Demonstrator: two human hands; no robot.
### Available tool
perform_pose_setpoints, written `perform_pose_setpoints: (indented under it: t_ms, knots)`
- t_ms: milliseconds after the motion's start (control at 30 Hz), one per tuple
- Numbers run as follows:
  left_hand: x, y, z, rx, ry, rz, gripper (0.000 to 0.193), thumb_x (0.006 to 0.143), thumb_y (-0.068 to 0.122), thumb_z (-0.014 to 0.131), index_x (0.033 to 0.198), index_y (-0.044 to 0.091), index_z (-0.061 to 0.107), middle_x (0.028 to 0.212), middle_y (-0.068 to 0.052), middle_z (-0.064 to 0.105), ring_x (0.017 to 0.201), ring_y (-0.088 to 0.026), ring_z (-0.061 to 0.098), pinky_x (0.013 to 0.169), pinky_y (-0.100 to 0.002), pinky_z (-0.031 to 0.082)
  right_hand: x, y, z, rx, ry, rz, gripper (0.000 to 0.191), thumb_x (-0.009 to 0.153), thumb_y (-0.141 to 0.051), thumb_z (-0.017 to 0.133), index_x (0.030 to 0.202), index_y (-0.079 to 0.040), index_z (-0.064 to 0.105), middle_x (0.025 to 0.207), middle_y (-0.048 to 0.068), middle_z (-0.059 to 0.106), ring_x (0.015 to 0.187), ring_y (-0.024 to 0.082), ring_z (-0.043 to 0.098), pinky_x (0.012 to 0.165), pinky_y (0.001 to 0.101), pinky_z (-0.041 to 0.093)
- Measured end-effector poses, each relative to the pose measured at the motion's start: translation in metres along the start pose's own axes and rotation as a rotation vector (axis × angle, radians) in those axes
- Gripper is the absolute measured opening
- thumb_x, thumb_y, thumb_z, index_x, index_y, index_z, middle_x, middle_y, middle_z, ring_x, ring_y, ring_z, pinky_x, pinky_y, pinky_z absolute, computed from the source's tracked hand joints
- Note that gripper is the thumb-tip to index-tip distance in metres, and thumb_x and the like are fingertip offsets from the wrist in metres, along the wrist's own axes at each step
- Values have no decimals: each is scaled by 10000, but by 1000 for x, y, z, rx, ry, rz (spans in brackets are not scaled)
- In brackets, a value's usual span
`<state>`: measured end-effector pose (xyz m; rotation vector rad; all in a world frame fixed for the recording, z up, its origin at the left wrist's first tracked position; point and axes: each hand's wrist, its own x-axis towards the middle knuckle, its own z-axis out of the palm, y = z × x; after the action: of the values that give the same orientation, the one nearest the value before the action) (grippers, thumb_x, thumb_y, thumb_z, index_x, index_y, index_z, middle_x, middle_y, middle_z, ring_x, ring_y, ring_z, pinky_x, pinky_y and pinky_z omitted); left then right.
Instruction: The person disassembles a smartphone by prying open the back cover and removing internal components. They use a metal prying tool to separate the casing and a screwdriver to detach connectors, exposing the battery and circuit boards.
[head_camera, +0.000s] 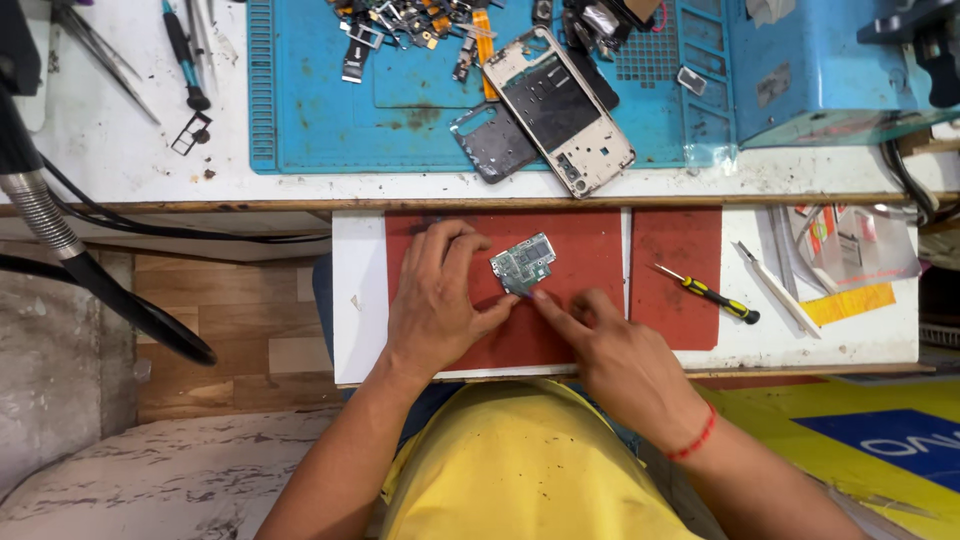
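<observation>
Two bare hands meet over a small green rectangular circuit board (523, 263) lying on the dark red rubber mat (590, 250). Left hand (435, 300) pinches its lower edge; right hand (610, 345) touches its corner with the forefinger. Too much pressure could, I judge, flex the board or slide it off the mat.

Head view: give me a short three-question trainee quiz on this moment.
1. True or false: the circuit board lies on the red mat.
2. Which hand presses the board's lower edge with a fingertip? A left hand, B right hand
3. What lies on the smaller red mat, right of the hands?

Key: 1 true. 2 B; the left hand steadies the board. 3 A yellow-and-black screwdriver.
</observation>
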<state>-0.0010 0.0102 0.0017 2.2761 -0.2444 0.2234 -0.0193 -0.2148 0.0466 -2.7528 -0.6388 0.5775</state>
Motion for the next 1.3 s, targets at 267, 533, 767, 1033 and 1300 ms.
perform_pose_setpoints:
  t_ms: [267, 533, 767, 1033, 1300]
  knots:
    - [0, -3, 2, -26, 8, 2, 646, 619, 175, 937, 1165, 58, 612, 1173, -107, 558, 1110, -326, 566, 983, -453, 466, 26, 5, 19, 5, 177, -146, 690, 823, 24, 547, 1482, -180, 532, 1188, 154, 600, 782, 363, 699, 615, 468, 566]
    - [1, 3, 0, 140, -24, 63, 501, 667, 323, 917, 1047, 71, 711, 1114, -73, 590, 1054, -303, 544, 903, -463, 443, 8, 15, 6, 39, 220, -22, 662, 821, 16, 553, 1453, -179, 558, 1080, 140, 640, 690, 354, 684, 618, 472, 559]
    - [-3, 5, -1, 144, -18, 30, 494, 648, 333, 910, 1023, 80, 710, 1130, -64, 594, 1066, -289, 545, 906, -453, 455, 16, 7, 6, 79, 202, -85, 592, 872, -10, 566, 1429, -208, 587, 1052, 127, 640, 717, 373, 680, 612, 490, 547]
    - [-5, 3, 0, 137, 3, 46, 486, 672, 318, 903, 1041, 73, 700, 1135, -67, 589, 1065, -286, 545, 942, -445, 455, 15, 10, 9, 78, 173, -63, 617, 832, 2, 557, 1414, -200, 598, 1078, 142, 623, 680, 380, 666, 586, 482, 552]
    - [-4, 6, -1, 159, -28, 38, 450, 667, 314, 898, 997, 80, 701, 1124, -57, 594, 1054, -280, 545, 903, -440, 461, 12, 10, 7, 164, 180, -190, 556, 874, -37, 595, 1406, -197, 622, 1024, 120, 624, 723, 349, 680, 592, 467, 542]
